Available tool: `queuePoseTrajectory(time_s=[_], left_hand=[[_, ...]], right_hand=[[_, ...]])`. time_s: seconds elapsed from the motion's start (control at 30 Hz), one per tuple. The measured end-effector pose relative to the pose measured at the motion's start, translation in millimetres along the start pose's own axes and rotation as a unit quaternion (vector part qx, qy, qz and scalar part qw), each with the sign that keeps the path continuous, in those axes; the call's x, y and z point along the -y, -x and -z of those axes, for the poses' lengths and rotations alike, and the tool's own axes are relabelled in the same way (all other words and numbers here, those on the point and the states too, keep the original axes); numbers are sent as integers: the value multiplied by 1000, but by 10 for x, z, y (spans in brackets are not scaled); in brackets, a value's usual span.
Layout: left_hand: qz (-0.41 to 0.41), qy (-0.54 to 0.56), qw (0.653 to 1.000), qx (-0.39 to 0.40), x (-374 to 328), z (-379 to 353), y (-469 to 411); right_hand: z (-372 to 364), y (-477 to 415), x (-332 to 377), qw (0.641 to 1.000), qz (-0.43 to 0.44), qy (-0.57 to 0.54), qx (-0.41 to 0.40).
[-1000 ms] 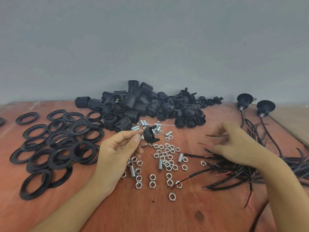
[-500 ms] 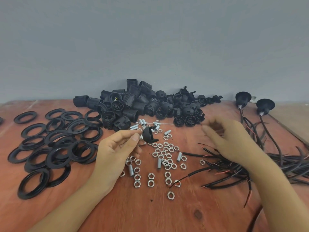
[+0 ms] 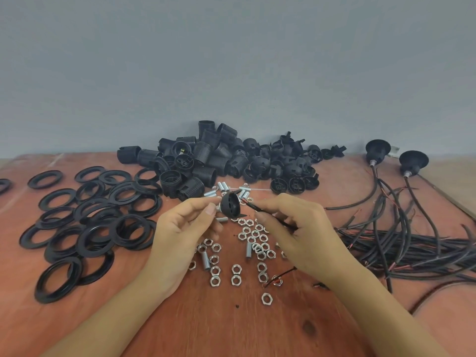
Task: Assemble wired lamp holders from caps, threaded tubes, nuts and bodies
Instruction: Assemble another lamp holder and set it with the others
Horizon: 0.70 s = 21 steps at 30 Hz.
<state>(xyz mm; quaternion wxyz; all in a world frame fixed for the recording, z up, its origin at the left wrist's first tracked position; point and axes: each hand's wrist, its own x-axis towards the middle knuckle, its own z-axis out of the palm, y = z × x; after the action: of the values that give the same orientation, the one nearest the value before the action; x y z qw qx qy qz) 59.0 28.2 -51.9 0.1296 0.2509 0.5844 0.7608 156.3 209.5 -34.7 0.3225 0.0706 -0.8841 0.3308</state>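
I find bare wood on the reddish-brown wooden worktop [image 3: 231,331] mainly along the near edge, between the forearms. At left, flat black plastic rings [image 3: 90,228] crowd the surface. A heap of black ribbed plastic bodies and caps [image 3: 226,161] blocks the far middle. Loose silver metal nuts and threaded tubes [image 3: 237,269] litter the centre. Above them the left hand [image 3: 180,235], pinching a round black cap [image 3: 230,206], and the right hand [image 3: 301,233], pinching a thin black wire [image 3: 253,206], close the gap. At right, tangled black cables [image 3: 412,248] fill the wood.
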Motion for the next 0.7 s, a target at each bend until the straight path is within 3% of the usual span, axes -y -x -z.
queuePoseTrajectory(time_s=[0.6,0.7], left_hand=[[-50,-41,998,6,-16,-14,8],[-85,-91,992,26,-39,-19,30]], right_hand=[[4,23,32,999,15,3,34],[7,25,31,999,-2,27,38]])
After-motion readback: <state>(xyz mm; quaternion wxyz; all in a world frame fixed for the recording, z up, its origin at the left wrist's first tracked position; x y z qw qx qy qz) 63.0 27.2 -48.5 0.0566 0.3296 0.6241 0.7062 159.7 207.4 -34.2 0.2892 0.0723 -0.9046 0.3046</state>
